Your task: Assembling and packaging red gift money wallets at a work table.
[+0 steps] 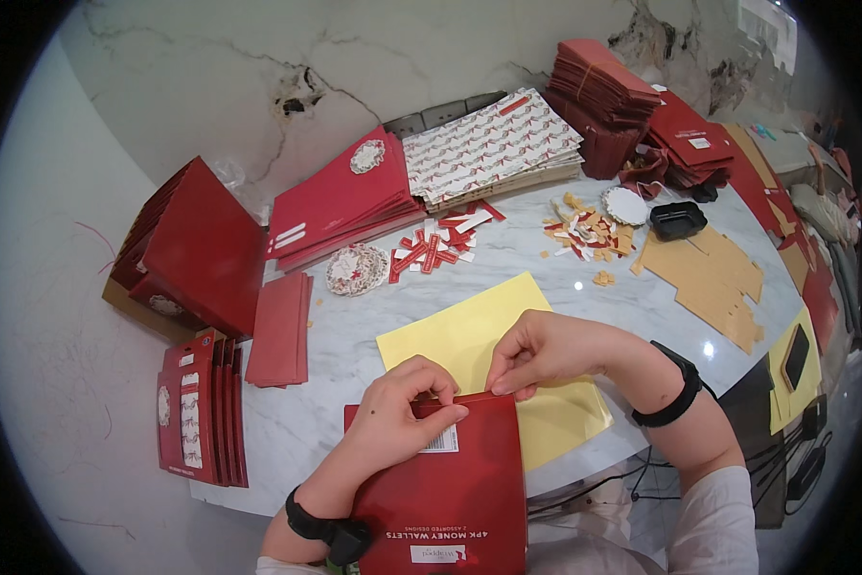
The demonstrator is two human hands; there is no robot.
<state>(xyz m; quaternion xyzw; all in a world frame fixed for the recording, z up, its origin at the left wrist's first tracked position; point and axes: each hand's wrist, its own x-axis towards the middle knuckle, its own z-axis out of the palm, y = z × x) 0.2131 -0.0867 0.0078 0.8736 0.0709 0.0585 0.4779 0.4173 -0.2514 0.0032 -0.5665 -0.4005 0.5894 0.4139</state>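
A red cardboard package of money wallets (459,489) lies upside down to the view, at the table's near edge. My left hand (409,413) pinches its far edge beside a barcode sticker, thumb on top. At the far right corner of the same edge, my right hand (520,363) grips between thumb and fingers. Under the hands lies a yellow sheet (467,323) on the marble-patterned table. Each wrist wears a black strap.
Red packages (201,410) and a box of red folders (201,244) stand left. Red envelopes (280,330), round tags (357,269), small red labels (431,251) and patterned wallets (492,147) lie beyond. Rightward are a black tray (678,220), backing sheets (704,277) and a phone (794,357).
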